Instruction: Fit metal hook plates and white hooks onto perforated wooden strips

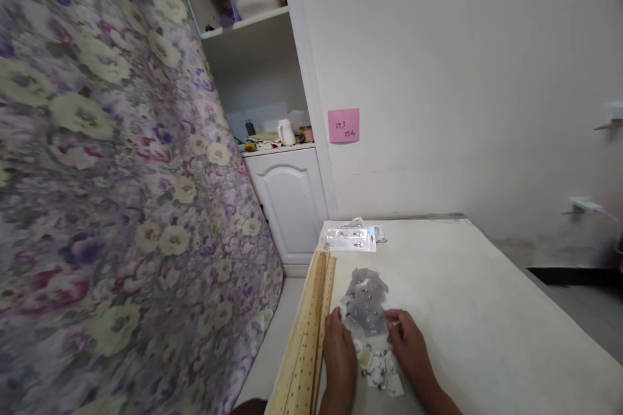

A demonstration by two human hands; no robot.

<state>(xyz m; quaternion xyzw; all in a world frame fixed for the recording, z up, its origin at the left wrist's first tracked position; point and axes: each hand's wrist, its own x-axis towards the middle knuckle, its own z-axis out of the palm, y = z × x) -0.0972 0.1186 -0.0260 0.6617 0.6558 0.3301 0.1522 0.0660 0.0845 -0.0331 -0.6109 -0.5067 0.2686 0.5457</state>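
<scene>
A loose pile of grey translucent plastic pieces [366, 301], with small shiny bits among them, lies on the white table. My left hand [339, 353] rests along the pile's left edge, fingers extended and nothing visible in them. At the right edge is my right hand [407, 340], thumb and fingertips slightly apart and close to the plastic; whether they touch it is hard to tell. Between my hands and nearer to me sits a cluster of small white cards [382, 369] with little metal pieces, too small to name exactly.
Long perforated wooden strips [306, 337] run along the table's left edge. At the far end lies a clear plastic package [349, 238]. A pink note [343, 126] is on the wall. A floral curtain [121, 207] and a white cabinet [291, 207] stand to the left.
</scene>
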